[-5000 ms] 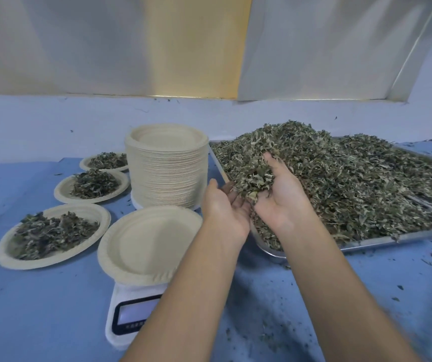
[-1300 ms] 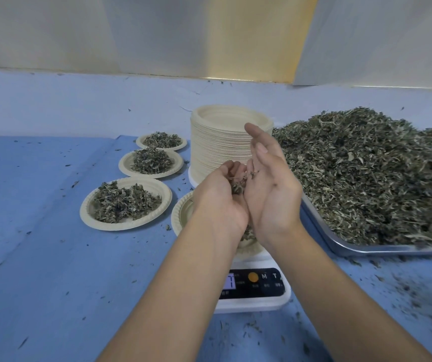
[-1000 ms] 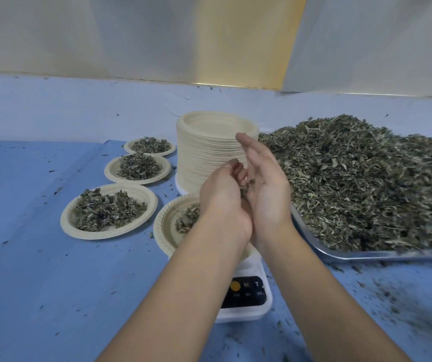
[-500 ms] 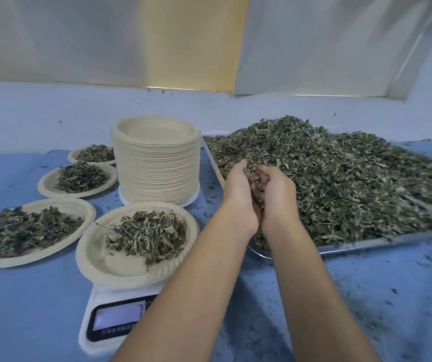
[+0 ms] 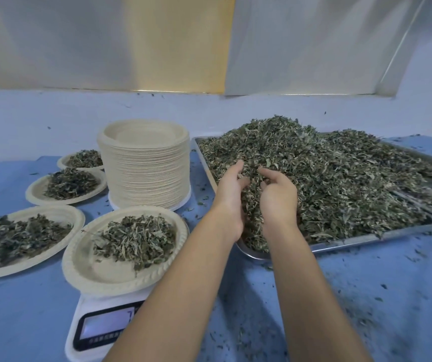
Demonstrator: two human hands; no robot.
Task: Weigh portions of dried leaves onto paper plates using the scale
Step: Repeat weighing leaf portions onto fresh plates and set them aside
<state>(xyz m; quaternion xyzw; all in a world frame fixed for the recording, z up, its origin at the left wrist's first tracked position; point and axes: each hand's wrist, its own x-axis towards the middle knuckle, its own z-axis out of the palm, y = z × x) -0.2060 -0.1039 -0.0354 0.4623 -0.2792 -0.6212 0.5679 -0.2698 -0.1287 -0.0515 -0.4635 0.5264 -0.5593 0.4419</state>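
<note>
A white scale (image 5: 99,327) near the front of the blue table (image 5: 366,296) carries a paper plate (image 5: 105,275) with a mound of leaves; its display is too blurred to read. Just beyond, at the near corner of a metal tray (image 5: 366,239), the left hand (image 5: 231,194) and right hand (image 5: 279,197) cup toward each other, fingers curled into the heap of dried leaves (image 5: 340,173), gripping a clump between them. A tall plate stack (image 5: 146,176) and three filled plates (image 5: 31,192) sit farther left.

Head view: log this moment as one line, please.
phase: scooping | left hand and right hand: cupped round dried leaves over tray | plate on scale: holds leaves | display: partly hidden
</note>
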